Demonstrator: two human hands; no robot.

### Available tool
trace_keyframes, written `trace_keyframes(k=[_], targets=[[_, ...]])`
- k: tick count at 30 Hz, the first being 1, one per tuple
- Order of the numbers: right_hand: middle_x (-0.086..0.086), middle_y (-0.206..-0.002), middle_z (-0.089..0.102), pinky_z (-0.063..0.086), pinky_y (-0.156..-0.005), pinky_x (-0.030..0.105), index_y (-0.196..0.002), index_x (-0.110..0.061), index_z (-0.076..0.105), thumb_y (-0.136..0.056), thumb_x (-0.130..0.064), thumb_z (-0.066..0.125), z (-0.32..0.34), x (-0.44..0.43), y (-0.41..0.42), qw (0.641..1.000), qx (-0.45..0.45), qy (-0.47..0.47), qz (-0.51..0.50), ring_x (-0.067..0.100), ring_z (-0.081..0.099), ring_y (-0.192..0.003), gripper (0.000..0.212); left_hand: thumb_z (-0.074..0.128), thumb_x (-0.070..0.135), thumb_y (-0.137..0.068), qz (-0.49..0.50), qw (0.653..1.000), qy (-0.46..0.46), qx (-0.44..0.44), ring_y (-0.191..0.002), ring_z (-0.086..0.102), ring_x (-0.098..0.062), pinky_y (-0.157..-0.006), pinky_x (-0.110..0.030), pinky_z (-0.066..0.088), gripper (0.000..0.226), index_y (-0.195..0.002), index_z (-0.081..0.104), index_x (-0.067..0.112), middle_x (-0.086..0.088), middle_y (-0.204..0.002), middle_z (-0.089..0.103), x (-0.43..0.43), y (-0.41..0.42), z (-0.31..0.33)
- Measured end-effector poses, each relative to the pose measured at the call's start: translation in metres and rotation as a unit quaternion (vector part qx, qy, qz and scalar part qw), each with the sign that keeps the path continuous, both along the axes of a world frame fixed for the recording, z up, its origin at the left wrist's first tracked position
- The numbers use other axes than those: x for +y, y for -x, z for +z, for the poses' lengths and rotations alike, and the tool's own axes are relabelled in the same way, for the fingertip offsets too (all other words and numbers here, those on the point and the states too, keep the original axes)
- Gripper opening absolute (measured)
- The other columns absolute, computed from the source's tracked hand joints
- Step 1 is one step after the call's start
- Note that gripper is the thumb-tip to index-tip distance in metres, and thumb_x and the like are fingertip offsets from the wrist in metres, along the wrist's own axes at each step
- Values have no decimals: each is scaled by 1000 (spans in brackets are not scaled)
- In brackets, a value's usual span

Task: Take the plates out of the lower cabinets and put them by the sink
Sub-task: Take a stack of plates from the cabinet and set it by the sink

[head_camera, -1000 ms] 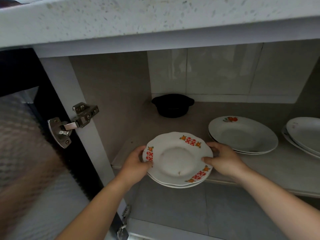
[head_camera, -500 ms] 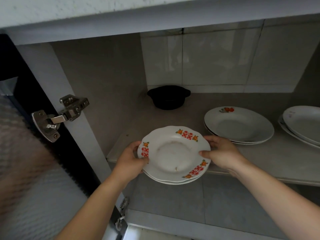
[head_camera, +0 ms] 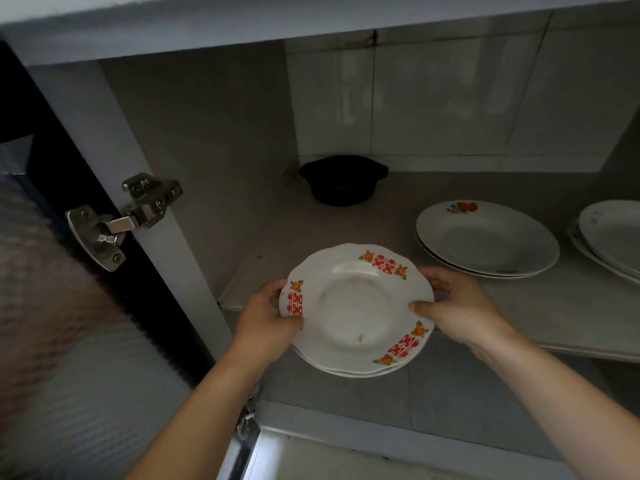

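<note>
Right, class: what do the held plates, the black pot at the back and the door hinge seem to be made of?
Held plates: probably glazed ceramic, glossy white with red and orange printed motifs and a scalloped rim.
Black pot: possibly clay or enamelled metal; dark, dull surface, too dim to settle.
Door hinge: metal, likely steel, silvery with bright glints and screws.

A small black two-handled pot [head_camera: 343,180] sits at the back of the grey cabinet shelf [head_camera: 571,306]. On the left, a shiny metal door hinge [head_camera: 121,220] joins the frosted glass door [head_camera: 69,358] to the white frame.
</note>
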State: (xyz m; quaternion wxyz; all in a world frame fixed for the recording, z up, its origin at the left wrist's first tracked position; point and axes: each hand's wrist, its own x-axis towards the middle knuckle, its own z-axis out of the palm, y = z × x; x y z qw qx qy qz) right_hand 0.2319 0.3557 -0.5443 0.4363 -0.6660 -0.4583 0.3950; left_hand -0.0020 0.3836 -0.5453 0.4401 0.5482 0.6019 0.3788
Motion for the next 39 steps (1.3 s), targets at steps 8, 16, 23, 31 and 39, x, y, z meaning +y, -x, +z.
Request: trace_keyframes(k=[8, 16, 23, 31, 39], targets=[[-2, -99, 63, 49, -72, 24, -102, -28, 59, -74, 12, 62, 32, -26, 21, 999, -1, 33, -15, 15, 61, -91, 48, 61, -8, -72, 30, 998, 17, 45, -84, 60, -16, -76, -25, 45, 44, -99, 52, 26, 11, -87, 58, -39, 9, 34], [-12, -95, 58, 43, -62, 21, -110, -29, 58, -76, 9, 62, 132, -111, 65, 983, -11, 184, 4, 10, 54, -94, 51, 61, 6, -75, 57, 978, 172, 104, -90, 60, -20, -78, -29, 47, 41, -112, 55, 24, 4, -95, 62, -137, 44, 135], [-16, -100, 57, 51, -77, 32, -104, -35, 55, -74, 1, 67, 263, -163, 91, 970, -15, 239, 45, 8, 54, -97, 49, 55, 7, -83, 92, 960, 229, 133, -95, 59, -19, -73, -30, 48, 44, -121, 46, 25, 11, -101, 58, -212, 66, 271], [-26, -94, 54, 43, -64, 19, -99, -38, 56, -71, 3, 69, 401, -187, 88, 972, 5, 226, 55, -6, 48, -89, 52, 56, 4, -83, 94, 959, 240, 121, -77, 52, 1, -59, -20, 46, 42, -117, 49, 28, 23, -86, 52, -238, 72, 410], [-22, -91, 59, 44, -65, 16, -99, -33, 57, -71, 8, 67, 489, -190, 60, 984, 66, 147, 71, -9, 54, -83, 50, 58, 1, -83, 123, 972, 165, 112, -72, 50, 8, -44, -5, 39, 45, -116, 50, 31, 26, -84, 49, -241, 50, 508]])
